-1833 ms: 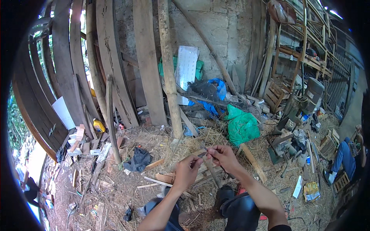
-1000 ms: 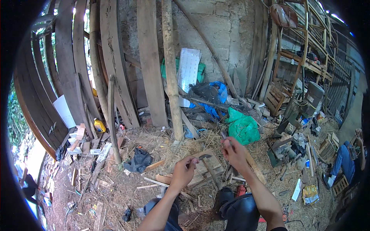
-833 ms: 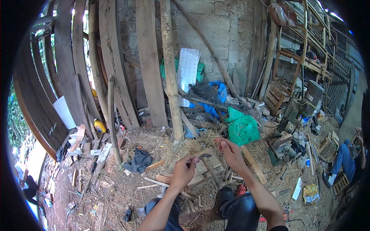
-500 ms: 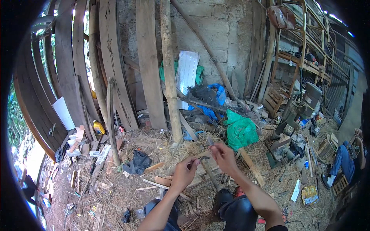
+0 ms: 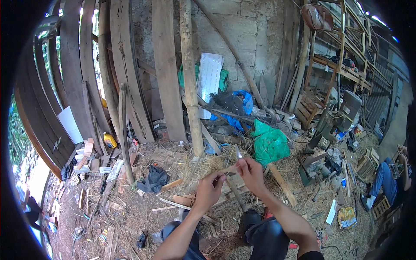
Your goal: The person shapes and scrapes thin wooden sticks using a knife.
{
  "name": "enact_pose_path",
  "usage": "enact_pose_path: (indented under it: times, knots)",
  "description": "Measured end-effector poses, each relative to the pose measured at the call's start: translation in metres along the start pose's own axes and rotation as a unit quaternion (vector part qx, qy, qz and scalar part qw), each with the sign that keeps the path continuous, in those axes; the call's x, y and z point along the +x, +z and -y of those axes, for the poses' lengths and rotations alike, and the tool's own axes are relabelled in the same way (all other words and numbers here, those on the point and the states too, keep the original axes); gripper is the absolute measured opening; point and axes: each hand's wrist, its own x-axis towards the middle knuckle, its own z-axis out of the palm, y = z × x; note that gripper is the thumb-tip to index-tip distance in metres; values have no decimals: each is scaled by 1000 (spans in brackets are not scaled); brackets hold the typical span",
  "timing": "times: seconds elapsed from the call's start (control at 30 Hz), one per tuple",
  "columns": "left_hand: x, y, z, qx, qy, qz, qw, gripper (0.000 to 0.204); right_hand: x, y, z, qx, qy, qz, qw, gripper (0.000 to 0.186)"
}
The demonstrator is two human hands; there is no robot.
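Observation:
My left hand [image 5: 209, 190] and my right hand [image 5: 251, 174] are raised close together in front of my knees. Out of the right fist, above the fingers, juts a small shiny blade-like piece [image 5: 238, 152]; its lower part is hidden in the hand. The left thumb and fingertips are pinched together. A thin pale strip [image 5: 229, 170] seems to run between the two hands, too small to make out clearly. Below them, a wooden stick [image 5: 236, 195] slants up from the ground between my feet.
Straw and wood scraps litter the ground. A green plastic sack [image 5: 271, 145] lies ahead, a black plastic bag [image 5: 154, 178] to the left. A wooden post [image 5: 190, 86] stands before the block wall. At far right another person [image 5: 385, 182] sits beside wooden pieces.
My hands have come a little closer together, the right one shifting slightly left. The shiny piece in my right hand has tilted and now catches light. The view has shifted slightly.

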Motion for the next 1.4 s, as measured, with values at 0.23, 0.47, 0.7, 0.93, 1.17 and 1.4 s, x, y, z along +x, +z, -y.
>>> enact_pose_path:
  times: [0.23, 0.47, 0.7, 0.93, 1.17, 1.4]
  knots:
    - [0, -1, -6, 6, 14, -11, 1000, 9, 2, 1, 13, -9, -3, -39, 999, 30]
    - [0, -1, -3, 15, 41, -25, 999, 8, -3, 1, 5, 54, 4, -50, 997, 32]
    - [1, 1, -9, 17, 57, -38, 998, 8, -16, 8, 4, -29, -7, 17, 999, 30]
    - [1, 2, -7, 48, 94, -70, 992, 6, -20, 14, -4, -72, -29, 78, 994, 27]
    - [1, 3, -5, 39, 73, -66, 994, 5, -16, 14, -3, -17, -32, 70, 997, 20]
    - [2, -4, -4, 18, 56, -55, 997, 5, -10, 10, 9, -4, -11, 46, 999, 16]
